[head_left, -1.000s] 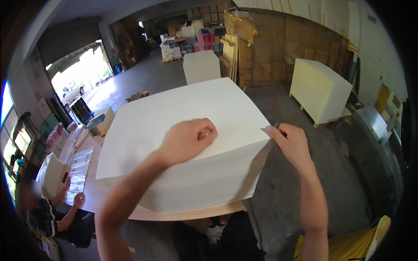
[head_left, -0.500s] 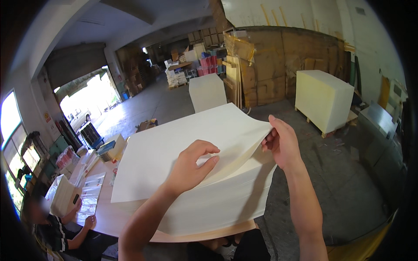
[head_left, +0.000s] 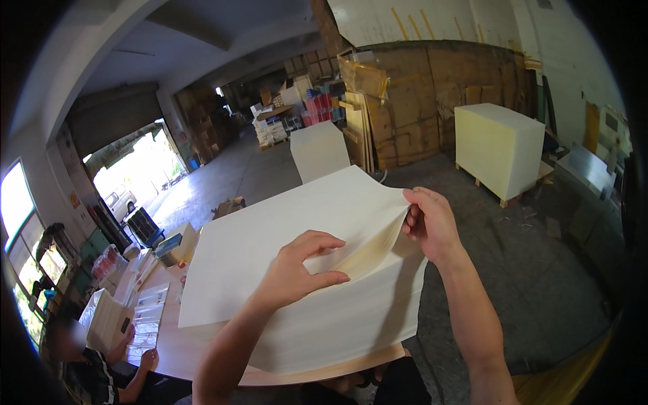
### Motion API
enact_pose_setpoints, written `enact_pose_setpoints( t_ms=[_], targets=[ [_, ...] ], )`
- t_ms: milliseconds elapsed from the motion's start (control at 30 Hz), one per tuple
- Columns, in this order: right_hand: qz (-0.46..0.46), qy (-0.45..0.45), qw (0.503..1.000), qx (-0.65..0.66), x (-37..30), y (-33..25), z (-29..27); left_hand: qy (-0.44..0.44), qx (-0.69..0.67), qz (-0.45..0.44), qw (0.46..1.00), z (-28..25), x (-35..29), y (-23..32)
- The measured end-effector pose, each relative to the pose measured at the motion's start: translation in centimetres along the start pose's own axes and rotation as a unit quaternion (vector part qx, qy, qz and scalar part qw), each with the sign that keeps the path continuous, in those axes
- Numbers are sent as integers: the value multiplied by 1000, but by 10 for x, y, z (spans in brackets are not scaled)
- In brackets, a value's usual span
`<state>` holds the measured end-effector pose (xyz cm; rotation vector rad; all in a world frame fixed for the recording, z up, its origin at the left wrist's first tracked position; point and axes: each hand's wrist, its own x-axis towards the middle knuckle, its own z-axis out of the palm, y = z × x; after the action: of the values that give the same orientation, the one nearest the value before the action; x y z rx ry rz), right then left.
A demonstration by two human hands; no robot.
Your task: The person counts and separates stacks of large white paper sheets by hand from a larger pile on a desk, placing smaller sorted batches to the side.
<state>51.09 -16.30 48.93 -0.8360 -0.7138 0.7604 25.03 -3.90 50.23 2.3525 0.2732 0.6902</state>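
A thick stack of large white paper sheets (head_left: 270, 236) rests on a pale wooden table (head_left: 165, 347). At its right corner, my right hand (head_left: 432, 223) pinches a raised bundle of sheets between thumb and fingers. Below that bundle, a gap shows between it and the rest of the stack, and the bundle's edge bows. My left hand (head_left: 297, 270) is over the near edge of the raised sheets. Its thumb and forefinger are spread apart, with the thumb by the sheets' edge; its other fingers are partly hidden.
At the lower left a seated person (head_left: 88, 361) handles clear plastic packets (head_left: 148, 317) on the table. A pale block-shaped stack (head_left: 499, 152) stands on a pallet to the right, another (head_left: 317, 152) beyond the table. Cardboard panels (head_left: 412, 101) line the far wall.
My right hand has come slightly lower and to the left with the sheets' corner, and their edge bows more. My left hand's thumb and forefinger have spread wider. The view has shifted a little.
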Motion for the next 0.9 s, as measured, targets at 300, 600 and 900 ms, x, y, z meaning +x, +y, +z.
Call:
enact_pose_setpoints(
  t_ms=[300,600,900],
  targets=[
    [-65,45,976,-204,5,4,1,67,-49,-43,996,5,0,13],
    [-7,8,999,45,7,0,9,16,100,29,994,3,0,8],
    [11,30,996,86,3,-1,6,28,2,-14,1000,2,2,6]
  ],
)
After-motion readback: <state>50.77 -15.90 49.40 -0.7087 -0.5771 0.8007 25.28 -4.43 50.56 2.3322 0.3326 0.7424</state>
